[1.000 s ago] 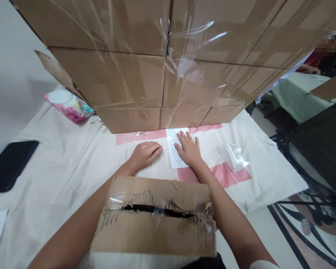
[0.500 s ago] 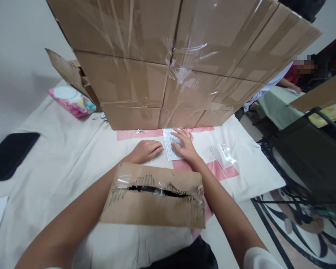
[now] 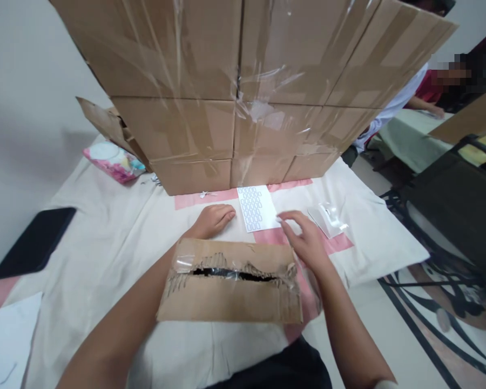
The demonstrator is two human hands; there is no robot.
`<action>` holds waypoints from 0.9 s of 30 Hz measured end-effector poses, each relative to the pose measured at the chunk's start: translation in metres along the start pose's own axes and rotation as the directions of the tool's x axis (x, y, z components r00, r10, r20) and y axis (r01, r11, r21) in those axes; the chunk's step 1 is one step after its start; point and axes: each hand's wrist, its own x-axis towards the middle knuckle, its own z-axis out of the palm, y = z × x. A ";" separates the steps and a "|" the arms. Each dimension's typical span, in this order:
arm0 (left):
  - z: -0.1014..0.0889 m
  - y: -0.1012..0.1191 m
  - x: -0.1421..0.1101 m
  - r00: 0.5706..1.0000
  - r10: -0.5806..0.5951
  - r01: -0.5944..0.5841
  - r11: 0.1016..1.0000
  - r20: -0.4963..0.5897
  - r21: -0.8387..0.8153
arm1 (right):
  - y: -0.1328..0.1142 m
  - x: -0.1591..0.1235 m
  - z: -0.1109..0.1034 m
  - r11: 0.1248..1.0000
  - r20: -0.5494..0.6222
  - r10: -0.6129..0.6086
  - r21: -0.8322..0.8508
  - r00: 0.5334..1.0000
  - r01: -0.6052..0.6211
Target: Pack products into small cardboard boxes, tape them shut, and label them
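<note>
A white sticker sheet (image 3: 256, 209) printed with rows of small blue-outlined labels lies on the bed sheet; its right part is bare. My right hand (image 3: 305, 237) is just off the sheet's lower right corner, thumb and forefinger pinched on a tiny white sticker (image 3: 278, 219). My left hand (image 3: 214, 220) rests on the cloth left of the sheet, fingers curled in; no object shows in it. Between my forearms stands a small cardboard box (image 3: 230, 300) with a torn slot across its top, dark inside.
A tall wall of taped cartons (image 3: 210, 129) stands right behind the sheet. A plastic-wrapped white item (image 3: 328, 219) lies right, a colourful packet (image 3: 115, 162) and a black tablet-like slab (image 3: 36, 240) left. Papers (image 3: 10, 337) are near left. Another person (image 3: 433, 89) sits far right.
My right hand has moved off the sticker sheet to the right and is now pinching a tiny sticker. My left hand stays curled on the cloth. The camera view has shifted slightly.
</note>
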 end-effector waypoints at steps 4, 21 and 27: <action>-0.001 0.001 0.000 1.000 -0.008 0.009 1.000 0.016 -0.027 | 0.009 -0.074 -0.033 0.966 -0.232 0.257 0.052 0.938 -0.252; 0.000 0.000 -0.003 0.983 -0.161 0.167 0.983 0.086 -0.077 | -0.048 -0.123 -0.002 0.992 0.037 -0.006 0.128 0.999 0.002; -0.003 -0.001 -0.003 0.976 -0.190 0.201 0.973 0.103 -0.113 | -0.055 -0.167 0.008 0.974 0.243 -0.036 0.224 0.969 -0.020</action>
